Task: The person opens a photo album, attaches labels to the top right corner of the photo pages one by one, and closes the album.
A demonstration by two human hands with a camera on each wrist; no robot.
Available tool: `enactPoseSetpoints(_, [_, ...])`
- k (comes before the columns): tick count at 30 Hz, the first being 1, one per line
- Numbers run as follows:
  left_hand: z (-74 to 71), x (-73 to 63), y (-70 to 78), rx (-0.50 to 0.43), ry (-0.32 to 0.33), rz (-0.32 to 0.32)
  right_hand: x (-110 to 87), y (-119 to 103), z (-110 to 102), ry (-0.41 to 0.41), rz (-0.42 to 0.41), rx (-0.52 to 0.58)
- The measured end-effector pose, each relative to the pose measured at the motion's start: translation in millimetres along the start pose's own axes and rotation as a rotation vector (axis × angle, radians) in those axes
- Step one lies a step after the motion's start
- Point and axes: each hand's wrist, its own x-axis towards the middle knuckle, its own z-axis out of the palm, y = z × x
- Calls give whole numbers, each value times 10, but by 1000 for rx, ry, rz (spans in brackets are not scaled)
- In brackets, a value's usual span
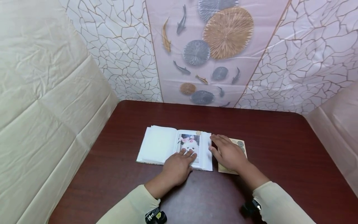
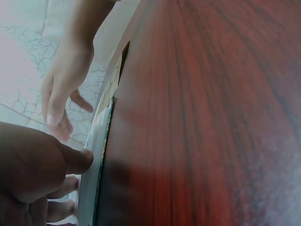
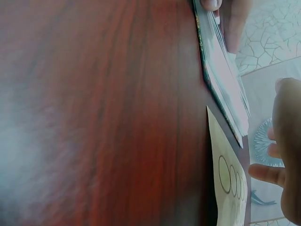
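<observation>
Got photo album [image 1: 158, 144] lying flat on worktop [image 1: 279, 149], animal photo [image 1: 190, 143] in its 3 o'clock page. Got left hand [image 1: 179, 165] resting on photo from 6 o'clock, right hand [image 1: 227, 153] above circle-printed card [image 1: 240, 144] at album's 3 o'clock. Reading both grips as apart, fingers relaxed. Also got patterned cloth [image 1: 209, 56] at 12 o'clock.

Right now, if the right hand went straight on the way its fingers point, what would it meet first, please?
The right hand would probably meet the open album first, at its right page near the far corner; the hand looks raised, so it may pass above the page instead.
</observation>
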Motion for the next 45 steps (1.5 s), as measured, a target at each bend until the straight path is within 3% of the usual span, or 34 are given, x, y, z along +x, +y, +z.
enactPoseSetpoints(9, [-7, 3, -36, -21, 17, 13, -158, 19, -17, 11, -1, 31])
enactPoseSetpoints(21, [59, -32, -24, -43, 116, 14, -281, -62, 53, -10, -65, 61])
enactPoseSetpoints(29, [72, -51, -48, -98, 242, 53, -337, -158, 68, -15, -134, 46])
enactPoseSetpoints(39, [1, -108, -89, -178, 459, 78, -392, -269, 83, -39, -231, 23])
enactPoseSetpoints(45, [-44, -155, -141, -186, 528, 73, -408, -317, 94, -44, -290, 9])
